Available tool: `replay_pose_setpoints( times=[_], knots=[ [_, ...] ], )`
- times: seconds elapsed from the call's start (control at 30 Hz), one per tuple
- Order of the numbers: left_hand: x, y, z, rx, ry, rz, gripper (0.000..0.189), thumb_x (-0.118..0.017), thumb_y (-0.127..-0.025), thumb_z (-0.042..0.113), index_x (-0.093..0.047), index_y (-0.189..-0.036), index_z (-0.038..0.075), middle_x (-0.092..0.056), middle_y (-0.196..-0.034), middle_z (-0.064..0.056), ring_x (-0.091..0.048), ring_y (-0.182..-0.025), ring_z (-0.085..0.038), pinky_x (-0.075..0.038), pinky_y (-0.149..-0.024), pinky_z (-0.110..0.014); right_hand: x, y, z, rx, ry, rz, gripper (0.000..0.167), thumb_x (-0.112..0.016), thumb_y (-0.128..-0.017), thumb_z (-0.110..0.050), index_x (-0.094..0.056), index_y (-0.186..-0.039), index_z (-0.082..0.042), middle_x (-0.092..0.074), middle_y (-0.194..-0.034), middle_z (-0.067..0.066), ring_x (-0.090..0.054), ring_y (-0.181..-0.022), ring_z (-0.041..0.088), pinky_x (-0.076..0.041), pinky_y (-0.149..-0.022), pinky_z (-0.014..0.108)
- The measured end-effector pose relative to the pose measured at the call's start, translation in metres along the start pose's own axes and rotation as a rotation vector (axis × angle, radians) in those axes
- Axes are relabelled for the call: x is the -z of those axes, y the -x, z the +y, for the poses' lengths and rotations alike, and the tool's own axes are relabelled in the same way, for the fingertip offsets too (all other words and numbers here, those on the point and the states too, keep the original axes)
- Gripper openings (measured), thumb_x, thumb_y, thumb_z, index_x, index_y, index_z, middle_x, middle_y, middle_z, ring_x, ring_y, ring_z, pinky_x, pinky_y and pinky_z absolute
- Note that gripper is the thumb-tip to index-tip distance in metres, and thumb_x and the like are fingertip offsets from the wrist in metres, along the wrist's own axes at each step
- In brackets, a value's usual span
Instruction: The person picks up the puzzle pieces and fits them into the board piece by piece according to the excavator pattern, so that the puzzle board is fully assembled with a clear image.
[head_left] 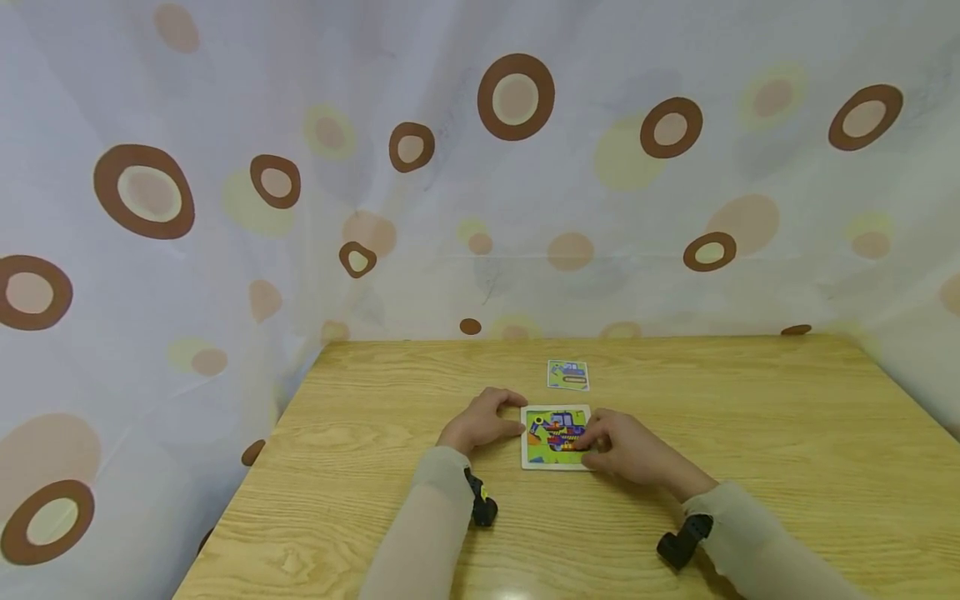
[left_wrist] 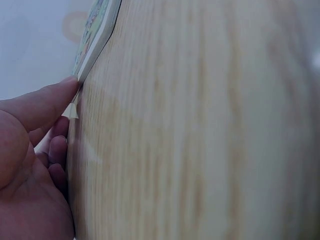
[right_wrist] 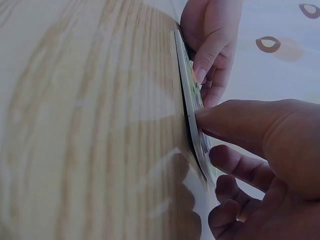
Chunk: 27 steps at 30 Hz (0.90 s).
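A white-bordered puzzle board [head_left: 537,455] with a colourful digger picture on green lies flat on the wooden table. My left hand [head_left: 486,418] is at its left side, thumb tip touching the white border and index finger reaching to the upper left corner. From the right, my right hand [head_left: 626,446] holds the board's right edge, index fingertip over the picture and thumb close by at the border. In the right wrist view, the right thumb [right_wrist: 240,120] presses on the rim of the board, with curled fingers behind it. These fingers hide the lower right of the picture.
A small picture card [head_left: 567,375] with a similar digger lies just beyond the board. The wooden table [head_left: 360,433] ends at a white curtain [head_left: 450,208] with brown rings, behind and on both sides. Black wrist cameras sit on both sleeves.
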<state>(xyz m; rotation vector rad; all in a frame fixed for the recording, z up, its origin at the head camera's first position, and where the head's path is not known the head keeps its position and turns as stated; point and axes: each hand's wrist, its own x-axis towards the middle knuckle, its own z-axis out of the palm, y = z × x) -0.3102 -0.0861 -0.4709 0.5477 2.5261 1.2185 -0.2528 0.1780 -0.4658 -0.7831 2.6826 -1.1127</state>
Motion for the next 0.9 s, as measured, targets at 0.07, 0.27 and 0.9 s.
replay_pose_setpoints(
  times=[0.07,0.27,0.9],
  knots=[
    [0.0,0.001,0.001,0.01,0.008,0.005,0.036,-0.071,-0.092,0.012,-0.065,-0.127,0.01,-0.048,-0.141,-0.01,-0.035,-0.138,-0.029,-0.028,-0.113,-0.045,0.0,-0.001,-0.001,0.005,-0.001,0.001,0.016,-0.075,-0.085,-0.006,-0.079,-0.1,-0.009,-0.061,-0.093,-0.001,-0.05,-0.078,0.016,-0.043,-0.064,0.027],
    [0.003,0.003,0.001,0.024,0.031,0.017,0.036,-0.072,-0.092,0.011,-0.065,-0.127,0.01,-0.047,-0.141,-0.01,-0.035,-0.137,-0.029,-0.028,-0.113,-0.046,-0.001,-0.004,-0.001,0.031,0.019,0.006,0.012,-0.073,-0.088,-0.003,-0.079,-0.098,-0.007,-0.066,-0.092,-0.003,-0.057,-0.082,0.011,-0.048,-0.067,0.026],
    [0.004,0.001,-0.013,0.054,0.216,0.02,0.044,-0.071,-0.093,0.016,-0.058,-0.135,0.013,-0.054,-0.132,-0.003,-0.045,-0.119,-0.025,-0.039,-0.101,-0.044,0.001,0.003,-0.003,-0.07,-0.091,0.112,0.018,-0.065,-0.096,-0.012,-0.074,-0.109,-0.005,-0.065,-0.094,0.002,-0.055,-0.078,0.018,-0.048,-0.064,0.03]
  ],
)
